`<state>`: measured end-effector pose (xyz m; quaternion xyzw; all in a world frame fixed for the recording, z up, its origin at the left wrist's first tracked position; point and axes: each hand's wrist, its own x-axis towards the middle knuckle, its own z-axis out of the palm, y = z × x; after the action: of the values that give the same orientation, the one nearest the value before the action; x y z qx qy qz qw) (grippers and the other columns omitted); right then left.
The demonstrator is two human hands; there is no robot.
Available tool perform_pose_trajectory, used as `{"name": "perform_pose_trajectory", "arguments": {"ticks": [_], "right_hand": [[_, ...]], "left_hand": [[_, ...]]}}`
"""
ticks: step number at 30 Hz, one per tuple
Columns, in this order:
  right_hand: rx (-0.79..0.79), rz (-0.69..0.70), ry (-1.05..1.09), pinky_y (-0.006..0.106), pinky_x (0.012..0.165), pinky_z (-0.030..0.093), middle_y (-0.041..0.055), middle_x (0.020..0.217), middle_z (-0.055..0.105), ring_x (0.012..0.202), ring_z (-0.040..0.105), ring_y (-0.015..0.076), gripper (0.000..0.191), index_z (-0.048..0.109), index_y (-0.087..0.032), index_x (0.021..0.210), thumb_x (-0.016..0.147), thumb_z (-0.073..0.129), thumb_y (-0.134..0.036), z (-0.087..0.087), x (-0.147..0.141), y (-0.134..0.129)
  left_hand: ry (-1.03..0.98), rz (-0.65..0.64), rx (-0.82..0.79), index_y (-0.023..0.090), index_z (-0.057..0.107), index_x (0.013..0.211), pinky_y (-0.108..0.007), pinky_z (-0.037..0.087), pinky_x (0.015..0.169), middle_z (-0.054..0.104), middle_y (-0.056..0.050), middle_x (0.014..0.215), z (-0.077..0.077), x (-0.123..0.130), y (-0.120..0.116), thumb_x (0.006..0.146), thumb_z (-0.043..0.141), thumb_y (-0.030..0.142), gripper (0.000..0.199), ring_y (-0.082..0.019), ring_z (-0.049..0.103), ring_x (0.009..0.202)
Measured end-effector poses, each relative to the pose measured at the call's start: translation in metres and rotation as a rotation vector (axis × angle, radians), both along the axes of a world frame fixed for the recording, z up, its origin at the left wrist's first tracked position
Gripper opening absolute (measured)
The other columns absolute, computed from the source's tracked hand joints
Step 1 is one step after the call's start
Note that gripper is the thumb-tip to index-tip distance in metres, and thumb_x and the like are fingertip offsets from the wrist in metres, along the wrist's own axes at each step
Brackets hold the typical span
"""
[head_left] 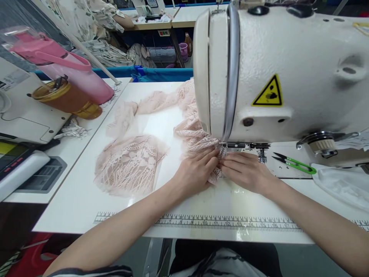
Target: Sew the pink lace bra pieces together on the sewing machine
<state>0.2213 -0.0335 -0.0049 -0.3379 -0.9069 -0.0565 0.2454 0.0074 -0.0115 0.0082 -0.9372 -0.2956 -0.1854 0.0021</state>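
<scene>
Pale pink lace fabric (191, 132) is bunched under the head of a white sewing machine (291, 54). Close to the needle area, my left hand (197, 169) is closed on the gathered lace, its fingers bent over the folds. From the other side, my right hand (246, 169) grips the edge of the same lace, fingers pressed together and tips near my left thumb. The needle and presser foot are mostly hidden by the machine head and my hands. A flat, rounded lace piece (129, 165) lies to the left of my left hand.
Green thread snips (296, 163) and white cloth (343, 186) lie at right. A printed ruler (216, 222) runs along the table's front edge. A pink bottle (69, 69) and brown cup (66, 98) stand at left. Another person's arm (123, 21) shows behind.
</scene>
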Motion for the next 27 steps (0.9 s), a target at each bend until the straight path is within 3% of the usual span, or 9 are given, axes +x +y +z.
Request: {"name": "perform_pose_trajectory", "arguments": {"ticks": [10,21,27], "right_hand": [[0.064,0.015,-0.042,0.027,0.082,0.049,0.0016,0.088,0.069,0.093,0.059,0.0136,0.024,0.067,-0.021,0.091,0.093,0.046,-0.009,-0.004,0.002,0.009],[0.007,-0.002,0.003,0.027,0.083,0.051,0.0024,0.098,0.07,0.101,0.062,0.0147,0.027,0.066,-0.022,0.097,0.092,0.045,-0.005,-0.004,0.006,0.013],[0.04,-0.035,-0.015,0.027,0.082,0.05,0.0023,0.1,0.071,0.1,0.063,0.0145,0.026,0.065,-0.019,0.096,0.091,0.046,-0.002,-0.004,0.007,0.013]], "left_hand": [[-0.004,0.043,0.027,0.009,0.058,0.099,-0.037,0.056,0.094,0.064,-0.018,0.122,0.002,0.004,0.003,0.074,0.057,0.01,0.025,-0.028,0.063,0.113],[0.035,0.075,0.023,0.011,0.056,0.101,-0.039,0.056,0.091,0.062,-0.018,0.124,0.003,0.007,0.004,0.078,0.055,0.01,0.023,-0.029,0.062,0.114],[0.069,0.082,0.032,0.004,0.054,0.119,-0.042,0.054,0.095,0.061,-0.02,0.126,0.002,0.007,0.003,0.082,0.049,0.012,0.038,-0.03,0.061,0.115]]}}
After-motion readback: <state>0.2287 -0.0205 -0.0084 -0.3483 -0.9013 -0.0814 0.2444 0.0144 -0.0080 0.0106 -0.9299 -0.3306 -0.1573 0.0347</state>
